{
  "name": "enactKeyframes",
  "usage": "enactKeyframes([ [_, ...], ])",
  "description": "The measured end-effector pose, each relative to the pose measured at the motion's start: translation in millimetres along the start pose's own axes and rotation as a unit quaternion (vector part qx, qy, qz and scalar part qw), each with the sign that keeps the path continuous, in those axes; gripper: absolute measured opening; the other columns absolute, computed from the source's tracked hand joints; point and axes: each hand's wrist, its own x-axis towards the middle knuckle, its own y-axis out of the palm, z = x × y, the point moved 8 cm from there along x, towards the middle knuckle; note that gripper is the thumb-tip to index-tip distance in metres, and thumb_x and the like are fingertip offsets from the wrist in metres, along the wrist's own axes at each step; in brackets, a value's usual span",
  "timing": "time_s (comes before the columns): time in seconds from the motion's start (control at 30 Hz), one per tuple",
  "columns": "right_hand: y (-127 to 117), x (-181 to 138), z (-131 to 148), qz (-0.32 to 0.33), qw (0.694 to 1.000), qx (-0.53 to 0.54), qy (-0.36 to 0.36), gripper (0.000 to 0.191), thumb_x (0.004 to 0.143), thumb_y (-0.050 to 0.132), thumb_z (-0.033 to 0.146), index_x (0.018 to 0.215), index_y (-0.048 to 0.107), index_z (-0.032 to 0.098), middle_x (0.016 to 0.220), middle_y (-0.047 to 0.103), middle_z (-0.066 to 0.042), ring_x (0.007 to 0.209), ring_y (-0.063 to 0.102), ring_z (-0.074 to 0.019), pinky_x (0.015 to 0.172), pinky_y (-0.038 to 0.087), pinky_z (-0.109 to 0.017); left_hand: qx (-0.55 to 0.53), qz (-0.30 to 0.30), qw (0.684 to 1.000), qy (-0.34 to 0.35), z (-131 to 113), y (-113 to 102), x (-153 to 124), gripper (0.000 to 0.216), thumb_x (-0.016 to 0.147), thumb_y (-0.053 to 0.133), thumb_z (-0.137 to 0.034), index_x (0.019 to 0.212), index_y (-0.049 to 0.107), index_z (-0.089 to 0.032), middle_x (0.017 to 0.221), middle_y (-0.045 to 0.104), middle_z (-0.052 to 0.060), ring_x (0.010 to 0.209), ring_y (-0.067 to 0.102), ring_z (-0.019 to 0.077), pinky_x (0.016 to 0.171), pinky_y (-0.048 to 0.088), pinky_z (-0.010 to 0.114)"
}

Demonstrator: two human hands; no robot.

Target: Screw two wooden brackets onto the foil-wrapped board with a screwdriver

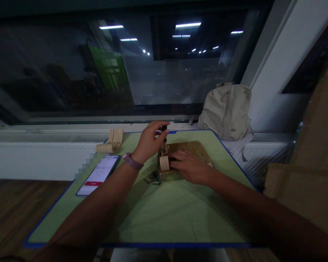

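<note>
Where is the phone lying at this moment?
In the head view, the phone lies screen-up on the left edge of the green mat, nearer the camera than the wooden pieces and left of the left hand gripping a dark tool.

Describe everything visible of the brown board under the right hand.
The brown board is a flat, rectangular slab, golden-brown and glossy as if wrapped in film; its material is unclear. It lies flat on the green mat, near its far edge. The right hand rests palm-down on its near part, and a pale wooden wheel-like piece stands at its left edge.
</note>
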Motion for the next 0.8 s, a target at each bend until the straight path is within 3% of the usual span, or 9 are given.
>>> enactKeyframes([
  [0.17,1.5,-0.1,-2.2,-0.001,1.000,0.003,0.006,0.037,0.087,0.056,0.007,0.120,0.065,0.021,0.126,0.061,-0.010,0.112,0.053,-0.0249,0.097,0.043,-0.041,0.017,-0.025,0.999,0.032,-5.1,-2.8,-0.6,0.017,0.088,0.062,-0.019,0.103,0.070,-0.020,0.103,0.068,0.005,0.093,0.064,0.0168,0.080,0.056,0.031],
  [0.3,0.6,0.1,-1.0,0.006,1.000,0.011,0.007,0.037,0.087,0.055,0.006,0.120,0.066,0.021,0.122,0.063,-0.012,0.107,0.054,-0.0250,0.094,0.043,-0.042,-0.013,0.011,1.000,0.007,-0.4,4.6,-1.2,0.029,0.094,0.049,-0.015,0.117,0.065,-0.020,0.114,0.070,0.007,0.102,0.066,0.0176,0.089,0.054,0.034],
  [0.47,-0.4,0.5,-0.8,0.012,1.000,0.008,0.016,0.038,0.087,0.054,0.004,0.119,0.067,0.020,0.121,0.063,-0.012,0.107,0.054,-0.0252,0.094,0.042,-0.042,0.017,0.010,1.000,0.024,-7.6,6.5,-3.4,0.025,0.090,0.062,-0.025,0.115,0.067,-0.022,0.108,0.066,0.007,0.096,0.063,0.0172,0.078,0.054,0.027],
  [0.6,1.1,-0.2,-1.8,0.016,1.000,0.006,0.018,0.036,0.087,0.055,0.005,0.117,0.068,0.021,0.118,0.062,-0.011,0.107,0.053,-0.0245,0.094,0.042,-0.041,0.066,0.002,0.998,0.022,-9.2,5.9,-4.2,0.031,0.087,0.066,-0.018,0.117,0.068,-0.024,0.097,0.061,0.005,0.084,0.058,0.0156,0.071,0.053,0.026],
  [0.8,2.4,-0.3,-2.0,0.019,1.000,-0.006,0.017,0.035,0.088,0.055,0.008,0.118,0.067,0.021,0.115,0.062,-0.010,0.103,0.054,-0.0238,0.091,0.043,-0.040,0.039,0.017,0.998,0.054,-8.1,12.7,-5.8,0.048,0.090,0.048,-0.007,0.135,0.055,-0.023,0.125,0.063,0.009,0.112,0.060,0.0207,0.095,0.052,0.037],
])
